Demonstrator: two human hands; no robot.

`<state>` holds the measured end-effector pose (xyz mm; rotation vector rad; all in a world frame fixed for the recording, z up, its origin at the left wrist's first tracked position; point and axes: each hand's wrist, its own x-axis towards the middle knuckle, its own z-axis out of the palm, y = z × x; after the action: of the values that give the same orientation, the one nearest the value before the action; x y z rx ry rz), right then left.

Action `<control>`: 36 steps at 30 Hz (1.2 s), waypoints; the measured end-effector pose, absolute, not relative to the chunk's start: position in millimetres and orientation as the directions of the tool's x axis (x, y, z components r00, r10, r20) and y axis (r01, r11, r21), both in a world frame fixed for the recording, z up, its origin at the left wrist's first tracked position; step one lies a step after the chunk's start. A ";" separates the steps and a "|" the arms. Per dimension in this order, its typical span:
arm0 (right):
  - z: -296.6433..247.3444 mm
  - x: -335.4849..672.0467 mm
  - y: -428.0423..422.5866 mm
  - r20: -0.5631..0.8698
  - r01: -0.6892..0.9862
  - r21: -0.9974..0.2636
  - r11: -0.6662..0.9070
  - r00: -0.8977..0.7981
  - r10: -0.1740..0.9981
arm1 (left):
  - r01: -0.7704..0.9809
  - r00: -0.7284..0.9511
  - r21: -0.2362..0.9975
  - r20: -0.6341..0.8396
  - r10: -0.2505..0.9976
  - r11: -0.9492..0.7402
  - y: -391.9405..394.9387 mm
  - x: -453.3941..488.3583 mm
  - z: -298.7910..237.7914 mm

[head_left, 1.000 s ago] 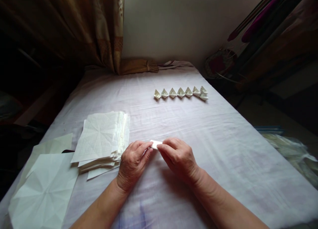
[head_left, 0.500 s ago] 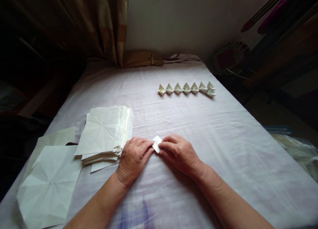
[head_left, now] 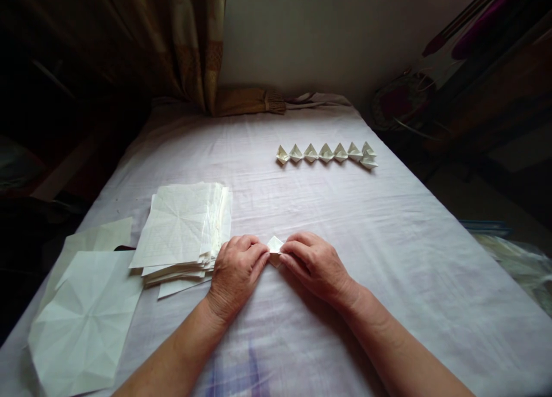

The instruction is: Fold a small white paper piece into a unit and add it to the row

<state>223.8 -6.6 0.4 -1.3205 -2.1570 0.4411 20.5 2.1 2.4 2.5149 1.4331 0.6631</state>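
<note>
Between my hands is a small folded piece of white paper (head_left: 275, 245), with a raised point at the top and a shaded lower half. My left hand (head_left: 239, 268) pinches its left corner between thumb and fingers. On the opposite corner, my right hand (head_left: 313, 265) pinches it the same way. The fingertips hide both side corners. Farther back stands a row of several small folded paper boats (head_left: 326, 153), with two overlapping at its right end.
A thick stack of creased paper sheets (head_left: 172, 224) lies left of my left hand. Nearer the left edge are a loose creased sheet (head_left: 86, 322) and another under it. All rest on a pale bedsheet (head_left: 388, 242). A gold curtain (head_left: 213, 52) hangs at the back.
The flat white diamond of paper has bent across its middle, its upper half now a raised peak and its lower half in shade. Both hands keep their pinch.
</note>
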 end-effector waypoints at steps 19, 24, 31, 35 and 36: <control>0.5 219.5 -2.9 0.278 0.809 -0.497 0.315 -0.196 0.940 | 0.798 0.390 0.368 0.288 0.875 -0.477 4.0 26.6 2.4; -1.9 213.8 -2.8 0.286 0.826 -0.493 0.273 -0.142 0.948 | 0.816 0.370 0.363 0.271 0.889 -0.450 4.8 28.3 0.2; -2.3 210.0 -1.5 0.297 0.840 -0.490 0.233 -0.090 0.950 | 0.839 0.343 0.344 0.268 0.900 -0.422 5.2 30.2 -1.0; -3.2 209.4 -0.8 0.312 0.851 -0.471 0.232 -0.085 0.946 | 0.845 0.342 0.342 0.246 0.907 -0.411 5.3 30.7 0.0; -3.4 209.3 -0.7 0.308 0.854 -0.469 0.228 -0.084 0.948 | 0.847 0.339 0.341 0.242 0.909 -0.407 5.3 30.9 0.4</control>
<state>209.3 -0.7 -3.4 -1.6497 -1.9597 0.2240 30.9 5.3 0.4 2.4403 1.6152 0.5988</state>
